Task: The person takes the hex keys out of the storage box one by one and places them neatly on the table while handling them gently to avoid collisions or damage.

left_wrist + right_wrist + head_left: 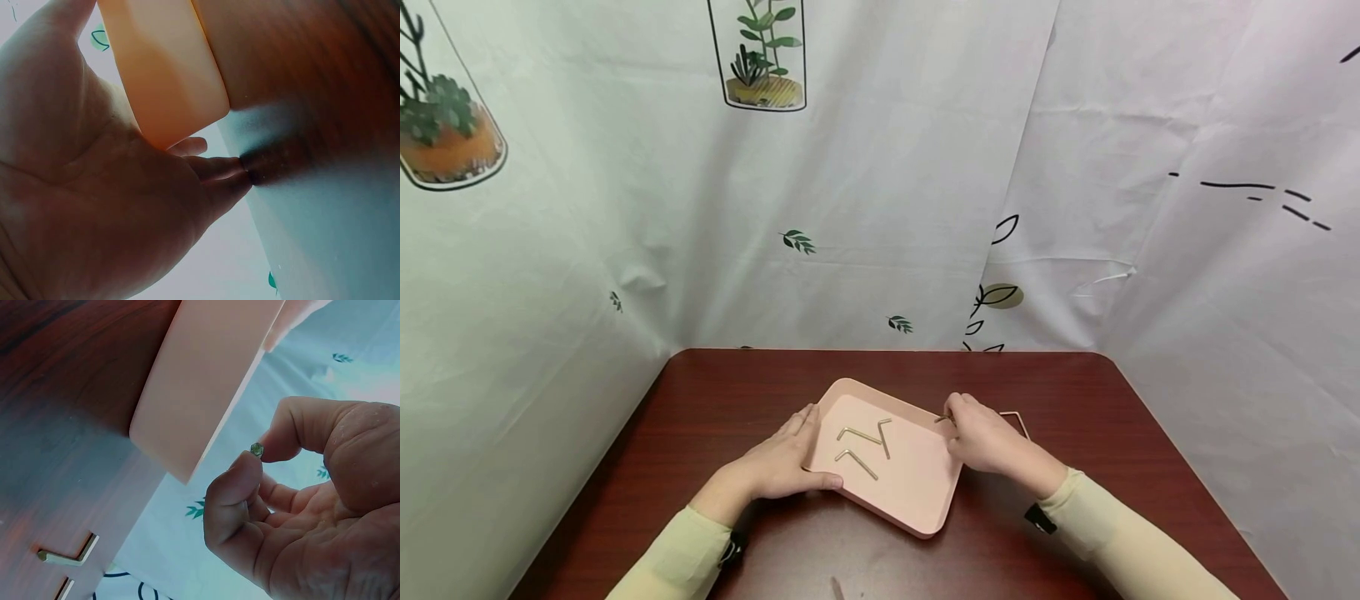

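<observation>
A shallow pink tray (910, 479) sits at an angle on the table, with three brass-coloured hex keys lying inside, one of them the lower-left hex key (861, 466). My left hand (780, 461) rests against the tray's left end, fingers straight along the outer wall and thumb at the near rim. In the left wrist view a tray corner (175, 81) fits between thumb and fingers. Over the tray's right end, my right hand (987, 435) pinches another hex key (257, 450) between thumb and index finger; its hexagonal end shows in the right wrist view.
Hex keys also lie on the dark red wooden table (752, 379) right of the tray: a bent hex key (67, 558) and part of a second hex key (64, 589) show in the right wrist view. Printed white curtains (880, 183) enclose the table's back and sides.
</observation>
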`<control>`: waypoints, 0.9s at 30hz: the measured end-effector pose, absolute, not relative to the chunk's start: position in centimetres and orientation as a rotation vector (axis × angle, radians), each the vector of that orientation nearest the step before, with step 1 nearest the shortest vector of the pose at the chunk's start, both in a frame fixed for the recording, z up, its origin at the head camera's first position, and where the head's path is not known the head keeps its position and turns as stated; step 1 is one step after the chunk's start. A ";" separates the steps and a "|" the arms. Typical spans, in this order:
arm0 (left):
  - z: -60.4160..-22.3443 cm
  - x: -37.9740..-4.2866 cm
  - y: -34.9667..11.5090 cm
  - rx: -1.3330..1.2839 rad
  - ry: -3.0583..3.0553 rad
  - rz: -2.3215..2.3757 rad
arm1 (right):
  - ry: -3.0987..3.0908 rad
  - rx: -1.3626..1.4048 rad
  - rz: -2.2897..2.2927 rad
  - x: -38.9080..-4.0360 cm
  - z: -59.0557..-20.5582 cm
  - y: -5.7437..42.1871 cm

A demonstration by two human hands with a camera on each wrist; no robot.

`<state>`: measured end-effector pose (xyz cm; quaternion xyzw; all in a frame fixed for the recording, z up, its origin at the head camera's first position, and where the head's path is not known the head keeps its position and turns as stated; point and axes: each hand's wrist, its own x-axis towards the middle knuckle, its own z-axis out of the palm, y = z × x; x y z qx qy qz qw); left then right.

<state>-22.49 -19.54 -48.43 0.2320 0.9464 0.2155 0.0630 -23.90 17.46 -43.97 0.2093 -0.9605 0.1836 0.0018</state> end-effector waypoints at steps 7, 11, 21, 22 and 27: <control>-48.4 -22.4 -19.5 0.691 2.855 0.658 | -3.022 0.611 0.572 -23.8 -44.1 18.4; -48.4 -22.4 -19.5 0.694 2.853 0.656 | -3.010 0.578 0.528 -23.8 -44.2 18.9; -48.7 -22.6 -19.6 0.661 2.849 0.658 | -2.990 0.542 0.537 -23.9 -44.6 20.1; -48.7 -22.6 -19.6 0.660 2.849 0.659 | -2.989 0.546 0.540 -24.0 -44.6 20.3; -48.6 -22.7 -19.6 0.656 2.846 0.659 | -2.984 0.544 0.536 -24.1 -44.6 21.1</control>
